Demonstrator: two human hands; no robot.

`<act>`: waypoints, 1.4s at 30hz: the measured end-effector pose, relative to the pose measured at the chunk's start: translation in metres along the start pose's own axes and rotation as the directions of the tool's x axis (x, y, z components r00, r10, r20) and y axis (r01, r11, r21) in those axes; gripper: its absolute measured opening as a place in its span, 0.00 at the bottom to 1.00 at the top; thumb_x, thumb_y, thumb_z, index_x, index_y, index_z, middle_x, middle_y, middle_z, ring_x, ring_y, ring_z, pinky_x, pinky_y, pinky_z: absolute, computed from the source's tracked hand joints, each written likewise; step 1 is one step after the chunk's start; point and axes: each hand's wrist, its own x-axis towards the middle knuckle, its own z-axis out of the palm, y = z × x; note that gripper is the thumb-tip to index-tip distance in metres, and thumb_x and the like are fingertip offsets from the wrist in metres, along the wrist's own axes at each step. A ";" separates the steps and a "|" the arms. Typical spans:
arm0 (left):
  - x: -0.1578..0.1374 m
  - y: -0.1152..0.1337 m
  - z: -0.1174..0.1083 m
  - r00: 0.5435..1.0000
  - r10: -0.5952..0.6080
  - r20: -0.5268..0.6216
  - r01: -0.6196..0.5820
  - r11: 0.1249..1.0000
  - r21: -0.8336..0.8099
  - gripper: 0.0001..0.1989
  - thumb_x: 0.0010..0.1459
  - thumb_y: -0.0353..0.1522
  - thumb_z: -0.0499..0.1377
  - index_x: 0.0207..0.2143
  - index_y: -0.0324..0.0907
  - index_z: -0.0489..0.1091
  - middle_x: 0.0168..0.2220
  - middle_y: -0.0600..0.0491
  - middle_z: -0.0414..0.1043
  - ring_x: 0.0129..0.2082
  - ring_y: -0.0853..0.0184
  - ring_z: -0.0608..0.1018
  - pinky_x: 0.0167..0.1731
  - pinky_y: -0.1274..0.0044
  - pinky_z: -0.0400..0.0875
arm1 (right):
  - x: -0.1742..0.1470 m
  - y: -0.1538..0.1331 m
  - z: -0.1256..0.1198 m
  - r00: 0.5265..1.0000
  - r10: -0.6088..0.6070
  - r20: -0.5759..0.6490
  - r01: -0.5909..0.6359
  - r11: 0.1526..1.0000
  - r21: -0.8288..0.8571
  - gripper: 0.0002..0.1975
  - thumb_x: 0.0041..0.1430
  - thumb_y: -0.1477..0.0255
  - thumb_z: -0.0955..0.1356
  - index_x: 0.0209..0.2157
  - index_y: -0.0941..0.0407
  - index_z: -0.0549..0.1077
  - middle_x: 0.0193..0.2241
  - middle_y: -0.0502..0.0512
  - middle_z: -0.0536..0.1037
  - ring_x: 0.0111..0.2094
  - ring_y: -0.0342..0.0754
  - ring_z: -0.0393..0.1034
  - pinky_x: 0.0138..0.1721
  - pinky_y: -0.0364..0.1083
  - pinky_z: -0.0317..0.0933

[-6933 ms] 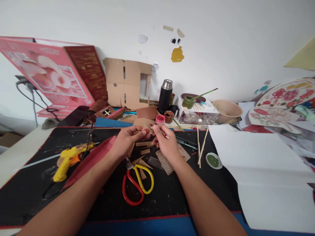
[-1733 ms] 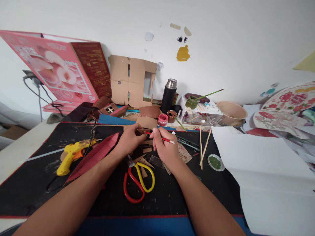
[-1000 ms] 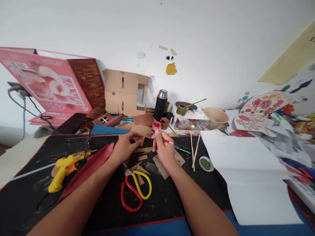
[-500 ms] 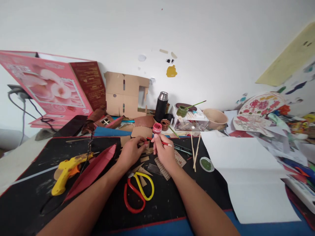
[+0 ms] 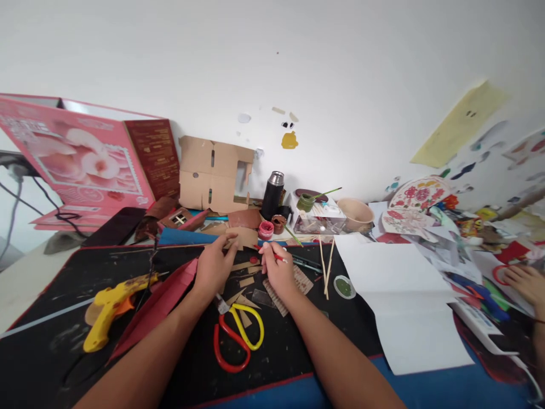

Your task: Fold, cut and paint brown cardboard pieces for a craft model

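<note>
My right hand (image 5: 279, 270) is closed on a thin red-handled paintbrush (image 5: 281, 258), its tip pointing left. Farther left, the thumb and fingers of my left hand (image 5: 215, 264) close at the left edge of a piece of brown cardboard (image 5: 244, 237). Just beyond my right hand stands a small jar of red paint (image 5: 266, 229). A small red disc (image 5: 254, 259) lies between my hands, among thin cardboard scraps (image 5: 246, 282). Under my right wrist is corrugated cardboard (image 5: 303, 279). Scissors (image 5: 232, 341) with one red and one yellow handle lie between my forearms.
At left are a yellow glue gun (image 5: 106, 312) and red folded card (image 5: 159, 309). A black flask (image 5: 273, 196), brown paint pot (image 5: 279, 223) and green paint jar (image 5: 305, 203) stand behind. Chopsticks (image 5: 327, 270) and white paper (image 5: 404, 307) lie right. Another person's hand (image 5: 525, 282) is far right.
My left hand has moved left, away from my right hand, to the cardboard piece. The small red disc now shows. The view has turned right, bringing another person's hand into sight.
</note>
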 end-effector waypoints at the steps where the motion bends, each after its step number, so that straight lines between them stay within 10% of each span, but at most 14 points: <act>1: 0.001 0.001 -0.002 1.000 0.003 -0.017 -0.004 1.000 -0.020 0.18 0.67 0.41 0.55 0.52 0.45 0.77 0.50 0.44 0.84 0.47 0.52 0.85 0.49 0.65 0.76 | 0.000 0.000 0.000 1.000 -0.018 0.002 0.018 0.999 -0.037 0.23 0.74 0.53 0.62 0.34 0.55 0.74 0.19 0.44 0.68 0.18 0.43 0.65 0.23 0.41 0.60; 8: 0.001 0.005 -0.004 0.997 0.027 -0.076 -0.038 0.989 -0.142 0.19 0.67 0.41 0.54 0.54 0.43 0.75 0.55 0.43 0.82 0.52 0.52 0.84 0.53 0.65 0.75 | -0.001 -0.013 -0.008 0.937 -0.203 0.284 0.327 0.797 -0.507 0.11 0.74 0.67 0.66 0.40 0.54 0.79 0.37 0.55 0.83 0.39 0.49 0.78 0.43 0.44 0.65; 18: 0.003 0.006 -0.006 0.994 0.047 -0.100 -0.069 0.969 -0.236 0.19 0.67 0.41 0.54 0.54 0.43 0.74 0.57 0.42 0.80 0.58 0.52 0.80 0.57 0.65 0.73 | 0.004 -0.065 -0.015 0.826 0.105 0.553 0.456 0.454 -0.766 0.18 0.72 0.76 0.64 0.59 0.54 0.77 0.50 0.61 0.84 0.44 0.55 0.81 0.45 0.47 0.67; 27: -0.001 0.018 -0.013 0.989 0.073 -0.126 -0.103 0.963 -0.249 0.18 0.67 0.40 0.55 0.53 0.44 0.75 0.56 0.44 0.81 0.57 0.54 0.81 0.57 0.66 0.73 | -0.035 -0.089 -0.018 0.795 0.034 0.606 0.428 0.676 -0.600 0.10 0.72 0.67 0.70 0.50 0.53 0.81 0.45 0.56 0.86 0.46 0.52 0.81 0.46 0.46 0.66; 34: 0.000 0.018 -0.013 0.989 0.089 -0.119 -0.119 0.953 -0.277 0.18 0.67 0.40 0.55 0.53 0.42 0.75 0.55 0.44 0.81 0.55 0.55 0.82 0.56 0.67 0.74 | -0.084 -0.101 -0.004 0.599 0.175 0.781 0.653 0.458 -0.603 0.21 0.65 0.53 0.74 0.47 0.57 0.79 0.44 0.61 0.84 0.42 0.58 0.80 0.38 0.49 0.69; 42: 0.002 0.009 -0.010 0.987 0.099 -0.123 -0.132 0.948 -0.290 0.19 0.67 0.41 0.56 0.54 0.42 0.75 0.55 0.43 0.81 0.55 0.53 0.82 0.58 0.65 0.73 | -0.094 -0.080 -0.003 0.680 0.173 0.713 0.536 0.546 -0.644 0.16 0.68 0.64 0.72 0.54 0.54 0.77 0.49 0.60 0.83 0.44 0.55 0.80 0.43 0.48 0.70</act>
